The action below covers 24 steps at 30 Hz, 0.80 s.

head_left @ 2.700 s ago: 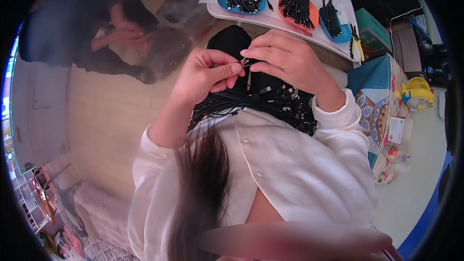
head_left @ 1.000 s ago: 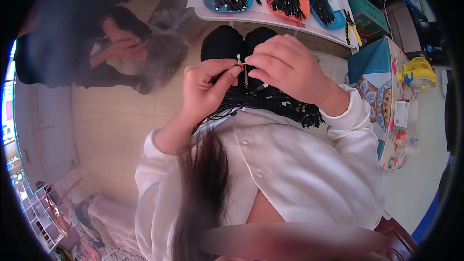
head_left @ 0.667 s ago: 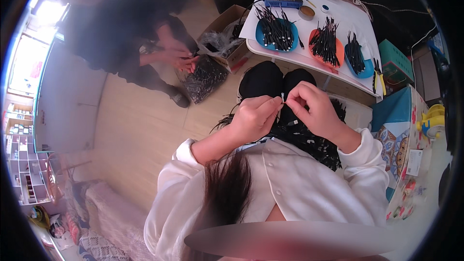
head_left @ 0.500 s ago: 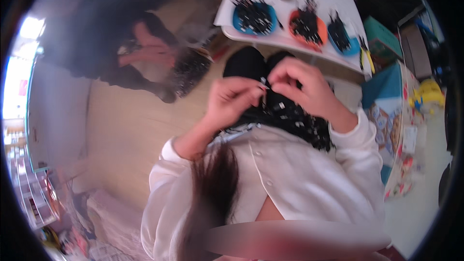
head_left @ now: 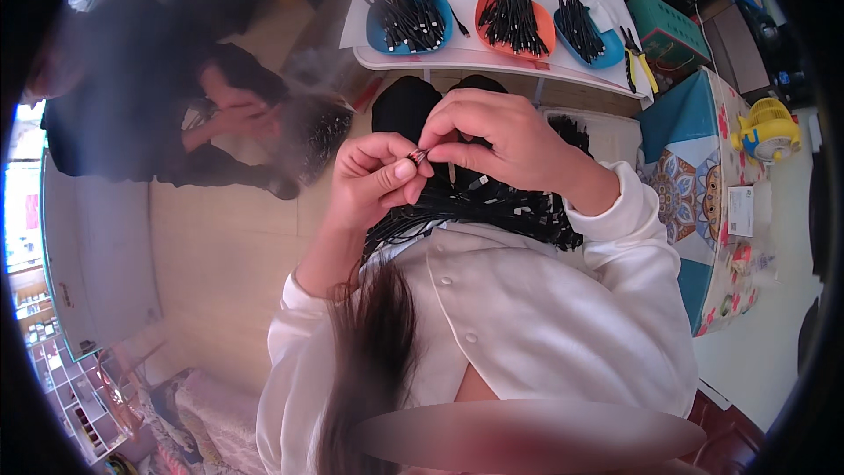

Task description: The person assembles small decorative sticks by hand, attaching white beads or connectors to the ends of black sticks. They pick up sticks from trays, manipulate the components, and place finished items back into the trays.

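Above my lap, my left hand (head_left: 374, 178) pinches the end of a black cable between thumb and fingers. Thin bared wires (head_left: 420, 156) stick out of that end, reddish and pale. My right hand (head_left: 497, 136) meets it from the other side, thumb and forefinger closed on the wire tips. The rest of this cable is hidden by my hands. Across my lap lies a heap of black cables (head_left: 492, 211), and a metal USB plug (head_left: 477, 183) shows among them just below my right hand.
Ahead, a white table (head_left: 440, 62) bears a blue tray (head_left: 374, 35), an orange tray (head_left: 547, 31) and another blue tray (head_left: 615, 48), all with black cables. Yellow-handled pliers (head_left: 649, 73) lie at its right corner. To the right stands a yellow fan (head_left: 769, 127). At left a co-worker's hands (head_left: 233, 114) work.
The view has shifted, so the table appears further left and sharper. My hands have come together, and my right fingers now touch the wires at the cable's end.
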Motion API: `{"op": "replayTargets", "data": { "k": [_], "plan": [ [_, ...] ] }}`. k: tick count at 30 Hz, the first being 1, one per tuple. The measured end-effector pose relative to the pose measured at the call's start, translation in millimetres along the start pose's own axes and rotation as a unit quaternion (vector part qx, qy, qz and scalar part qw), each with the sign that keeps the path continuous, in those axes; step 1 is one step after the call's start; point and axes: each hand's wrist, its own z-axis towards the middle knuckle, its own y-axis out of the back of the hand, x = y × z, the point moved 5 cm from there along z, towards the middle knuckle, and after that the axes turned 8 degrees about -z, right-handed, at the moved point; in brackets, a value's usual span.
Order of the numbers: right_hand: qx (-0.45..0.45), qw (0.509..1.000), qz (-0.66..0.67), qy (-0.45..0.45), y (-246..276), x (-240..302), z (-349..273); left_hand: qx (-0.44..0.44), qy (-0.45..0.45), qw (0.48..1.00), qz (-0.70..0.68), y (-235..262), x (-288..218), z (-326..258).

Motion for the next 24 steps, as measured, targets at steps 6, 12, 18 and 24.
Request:
{"op": "replayTargets", "data": {
  "k": [6, 12, 18, 24],
  "plan": [
    [-0.038, 0.996, -0.035, 0.067, -1, 2, 1, 0.014, -0.028, 0.999, 0.03, -1, 0, 2],
    [-0.053, 0.989, -0.079, 0.117, -1, 0, 1, -0.042, -0.03, 0.998, 0.019, 4, 3, 1],
    [-0.094, 0.992, 0.058, -0.053, 17, -36, 1, 0.013, 0.016, 0.985, -0.17, 0, 9, -7],
    [-0.109, 0.969, -0.209, 0.075, 13, -1, -11, 0.003, 0.027, 0.978, -0.205, 0, 15, -7]
  ]
}}
